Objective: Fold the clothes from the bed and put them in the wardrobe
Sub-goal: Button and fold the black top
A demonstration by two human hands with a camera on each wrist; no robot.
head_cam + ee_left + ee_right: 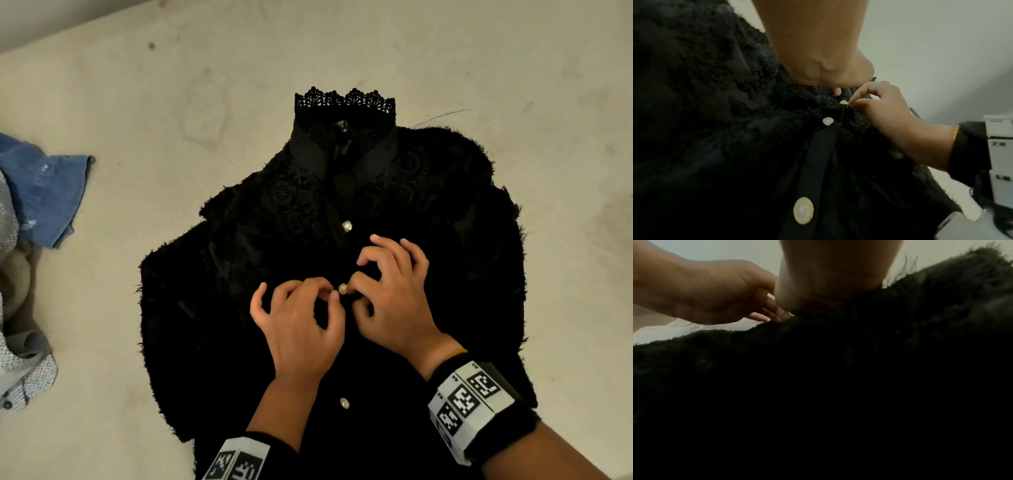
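Observation:
A black fuzzy top [445, 240] with a lace collar [344, 102] lies front up on the bed. Down its front runs a row of pale round buttons. Both my hands meet at the middle button [343, 288]. My left hand [327, 291] pinches the front edge just left of this button. My right hand [359, 282] pinches the fabric at the button's right side, its other fingers curled above. In the left wrist view my right hand [885, 110] holds the cloth beside a button [843, 102], and the lower button [803, 210] shows large. The right wrist view shows mostly dark fabric [838, 386] and my left hand [715, 293].
A heap of other clothes lies at the left edge: a blue denim piece [44, 192], a brown garment [20, 274] and a white patterned shirt [24, 370]. The beige bed sheet [137, 102] spreads around the top.

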